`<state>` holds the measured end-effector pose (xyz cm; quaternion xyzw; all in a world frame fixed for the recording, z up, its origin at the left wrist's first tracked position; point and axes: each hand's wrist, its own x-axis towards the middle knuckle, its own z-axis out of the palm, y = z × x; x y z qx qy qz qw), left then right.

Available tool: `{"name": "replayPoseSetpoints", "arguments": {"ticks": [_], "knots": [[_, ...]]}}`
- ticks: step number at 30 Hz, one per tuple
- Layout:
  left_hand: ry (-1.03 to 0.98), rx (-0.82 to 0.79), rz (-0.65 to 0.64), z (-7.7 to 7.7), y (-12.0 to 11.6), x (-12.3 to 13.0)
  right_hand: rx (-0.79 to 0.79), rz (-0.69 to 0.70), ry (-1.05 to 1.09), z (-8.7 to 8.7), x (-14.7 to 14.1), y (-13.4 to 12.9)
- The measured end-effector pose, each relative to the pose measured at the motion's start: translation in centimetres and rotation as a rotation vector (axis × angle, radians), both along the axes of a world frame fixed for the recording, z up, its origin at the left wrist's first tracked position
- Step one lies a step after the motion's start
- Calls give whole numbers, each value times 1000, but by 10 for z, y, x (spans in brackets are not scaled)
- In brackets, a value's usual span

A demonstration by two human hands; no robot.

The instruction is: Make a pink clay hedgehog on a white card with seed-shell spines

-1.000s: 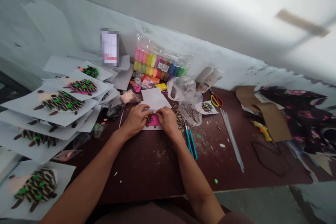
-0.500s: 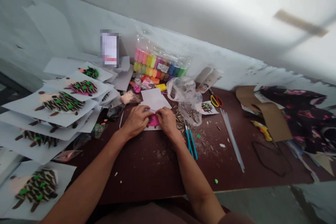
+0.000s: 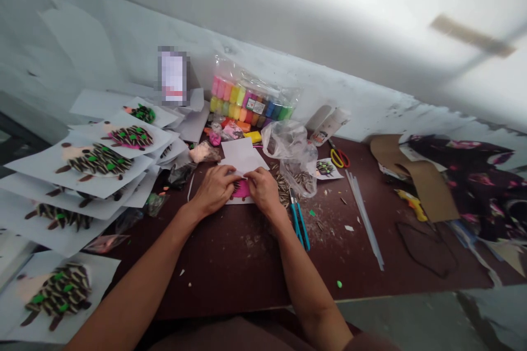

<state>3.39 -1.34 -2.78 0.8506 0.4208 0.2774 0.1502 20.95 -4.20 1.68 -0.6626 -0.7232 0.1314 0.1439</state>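
My left hand [image 3: 215, 188] rests over the left side of a small white card [image 3: 234, 202], fingers bent and drawn together. On that card lies a pink clay shape [image 3: 241, 189] with dark striped seeds pressed in at its left and small brown feet at its lower edge. My right hand [image 3: 263, 189] comes in from the other side, thumb and fingertips pinched close to the left hand's tips. Whatever is between the fingertips is hidden or too small to name. Just beyond the hands is a blank white sheet [image 3: 241, 154]. Loose striped seeds [image 3: 283, 189] lie beside my right hand.
A teal-handled cutter [image 3: 300, 222], scissors [image 3: 340, 158], glue sticks [image 3: 364, 219] and a yellow glue gun [image 3: 413, 204] lie to the right. Stacked cards with seed hedgehogs [image 3: 99, 159] stand left. Behind are colored clay packs [image 3: 242, 101], a plastic bag [image 3: 288, 140] and a white bottle [image 3: 330, 126].
My right hand's fingertips have shifted slightly and a bit more pink clay shows between the hands. The left hand stays nearly in place.
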Motion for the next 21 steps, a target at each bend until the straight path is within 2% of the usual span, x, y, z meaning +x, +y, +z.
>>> {"name": "replayPoseSetpoints", "arguments": {"ticks": [12, 21], "knots": [[-19, 7, 0, -3, 0, -1, 53, 52, -51, -4, -4, -4], [-58, 29, 64, 3, 2, -3, 42, 25, -33, -3, -3, -5]]}}
